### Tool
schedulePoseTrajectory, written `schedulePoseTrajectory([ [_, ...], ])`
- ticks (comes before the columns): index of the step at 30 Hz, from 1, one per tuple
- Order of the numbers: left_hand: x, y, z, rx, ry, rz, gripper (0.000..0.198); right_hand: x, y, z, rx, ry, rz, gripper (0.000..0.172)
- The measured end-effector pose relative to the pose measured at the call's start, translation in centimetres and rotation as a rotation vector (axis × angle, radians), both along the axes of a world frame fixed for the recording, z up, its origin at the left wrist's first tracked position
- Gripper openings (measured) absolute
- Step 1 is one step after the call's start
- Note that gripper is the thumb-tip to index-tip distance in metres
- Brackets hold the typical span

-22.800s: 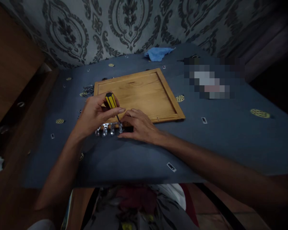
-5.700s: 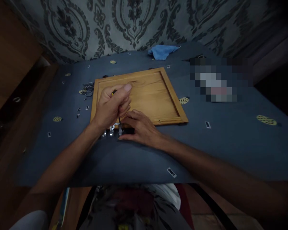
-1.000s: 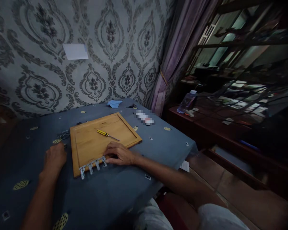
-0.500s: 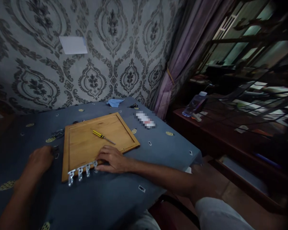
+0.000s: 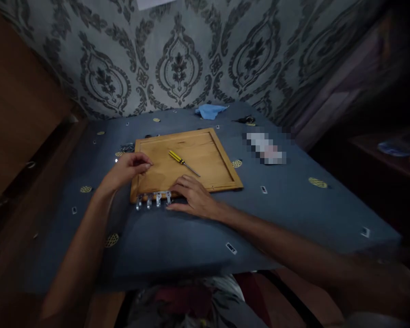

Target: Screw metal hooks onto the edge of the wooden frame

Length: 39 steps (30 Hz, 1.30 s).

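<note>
My right hand [image 5: 192,199] lies flat with fingers unclenched, pressing the right end of the metal hook rail [image 5: 153,199] (4 hooks showing) at the wooden board's [image 5: 212,159] 6 o'clock edge. My left hand [image 5: 130,167] hovers at the board's 9 o'clock, fingertips drawn together — I cannot tell on what. The screwdriver [image 5: 183,162] lies loose mid-board — blue cloth [image 5: 210,111] at 12.

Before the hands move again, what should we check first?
1. The screwdriver lies free on the wooden board, near both hands: ok.
2. The right hand rests flat at the board's near edge, beside the metal hook strip: ok.
3. The hook strip lies along that edge, hooks pointing off the board: ok.
4. The left hand has pinched fingertips; anything in its grip: cannot tell.
5. The strip fastened to the board: cannot tell.
</note>
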State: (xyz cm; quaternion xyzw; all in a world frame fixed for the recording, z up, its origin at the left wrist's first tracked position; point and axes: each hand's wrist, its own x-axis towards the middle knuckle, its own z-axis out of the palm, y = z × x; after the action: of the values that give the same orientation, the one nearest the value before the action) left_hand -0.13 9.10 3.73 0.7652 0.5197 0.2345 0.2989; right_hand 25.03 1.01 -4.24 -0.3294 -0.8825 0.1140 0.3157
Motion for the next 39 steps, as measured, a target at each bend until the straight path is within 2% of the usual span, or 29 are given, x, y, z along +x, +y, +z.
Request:
schedulePoseTrajectory([
  [4,1.4,-1.2,-0.1,-0.073,-0.084,-0.132,0.031,0.0,0.1,-0.5,0.001,-0.019,-0.018,0.062],
  [9,1.9,-2.8,0.4,-0.239,-0.171,-0.273,0.024,0.1,0.1,-0.5,-0.01,-0.009,-0.011,0.061],
  [13,2.4,-3.8,0.9,-0.309,-0.127,-0.376,0.018,0.3,0.0,-0.4,-0.03,-0.007,0.011,0.061],
  [25,3.1,-4.4,0.5,-0.301,0.003,-0.379,0.015,0.2,-0.1,-0.5,-0.02,-0.012,-0.015,0.062],
  [32,3.3,-4.6,0.0,-0.247,0.017,-0.407,0.013,0.1,-0.4,0.0,0.001,0.022,-0.015,0.059],
  [39,3.5,-4.6,-0.1,-0.185,0.106,-0.435,0.013,0.3,-0.4,-0.3,0.023,0.025,-0.008,0.06],
])
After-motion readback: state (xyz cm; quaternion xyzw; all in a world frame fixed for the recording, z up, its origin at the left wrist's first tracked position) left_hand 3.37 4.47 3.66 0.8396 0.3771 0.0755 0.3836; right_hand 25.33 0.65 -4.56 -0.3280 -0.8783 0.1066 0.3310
